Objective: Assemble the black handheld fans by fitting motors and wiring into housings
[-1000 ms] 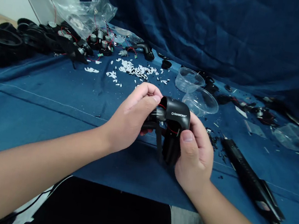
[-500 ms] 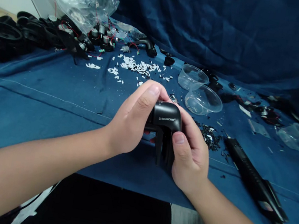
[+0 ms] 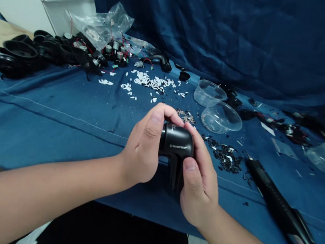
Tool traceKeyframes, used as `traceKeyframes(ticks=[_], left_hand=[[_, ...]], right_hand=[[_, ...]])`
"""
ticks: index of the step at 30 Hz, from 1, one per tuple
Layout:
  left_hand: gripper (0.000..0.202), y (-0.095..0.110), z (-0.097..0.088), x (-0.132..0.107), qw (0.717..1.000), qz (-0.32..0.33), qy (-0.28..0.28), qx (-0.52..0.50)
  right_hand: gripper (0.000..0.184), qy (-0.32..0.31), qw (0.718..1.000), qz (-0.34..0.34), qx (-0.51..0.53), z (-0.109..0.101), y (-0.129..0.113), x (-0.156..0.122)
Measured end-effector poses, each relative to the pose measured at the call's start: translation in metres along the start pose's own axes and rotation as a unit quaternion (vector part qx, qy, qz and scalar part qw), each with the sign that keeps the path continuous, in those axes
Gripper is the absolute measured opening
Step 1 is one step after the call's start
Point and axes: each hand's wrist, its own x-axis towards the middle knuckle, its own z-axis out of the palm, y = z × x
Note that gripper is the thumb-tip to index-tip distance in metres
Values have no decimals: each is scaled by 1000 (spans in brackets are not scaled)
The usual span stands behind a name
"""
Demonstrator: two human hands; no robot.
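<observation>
Black housing [image 3: 180, 137], gaping on its left a second ago, and now it's covered, apparently fitted together! Left grip [image 3: 142, 151] and right grip [image 3: 201, 189] both clasp it near the counter's [image 3: 42, 124] front edge.

Bare forearms [image 3: 80, 183], short thumbnails [image 3: 190, 164], black garment [image 3: 115, 235] below.

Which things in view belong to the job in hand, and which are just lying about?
In the job:
black casing marked SilverCrest
left hand and right hand, both holding it

Probably just lying about, all untouched:
long black tool
clear tubs
white bits
black bits
plastic bag
</observation>
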Motion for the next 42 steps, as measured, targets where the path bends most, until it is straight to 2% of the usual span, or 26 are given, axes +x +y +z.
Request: traceKeyframes(ticks=[4,8,15,18,21,26,30,34,37,39,42], left_hand=[[70,-1,0,-2,999,-34,-11,7],[77,-1,-1,-3,999,-37,-35,2],[72,0,3,-7,1000,-1,-15,15],[70,1,3,-8,998,36,4,56],[67,2,4,-10,996,48,15,74],[62,3,9,-10,1000,-1,18,11],[64,7,8,-1,999,-45,14,10],[70,6,-1,10,996,-56,-43,59],[72,3,-7,16,992,-63,-65,82],[72,2,-9,19,993,-66,-73,65],[62,3,-11,22,994,-70,-83,12]], right_hand=[[55,-14,1000,7,14,3,-2,2],[59,-48,999,-4,23,4,-4,2],[67,-97,995,-34,21,5,-5,3],[69,-104,993,-47,-3,4,-6,4],[79,-126,990,-64,-20,4,-4,3],[105,-143,986,-72,-40,7,-1,5],[92,-132,990,-49,-5,5,-5,16],[74,-140,990,16,6,-6,-1,25],[54,-132,990,52,-12,-15,4,26],[45,-118,991,61,-18,-21,6,27],[45,-97,992,80,23,-25,6,28]])
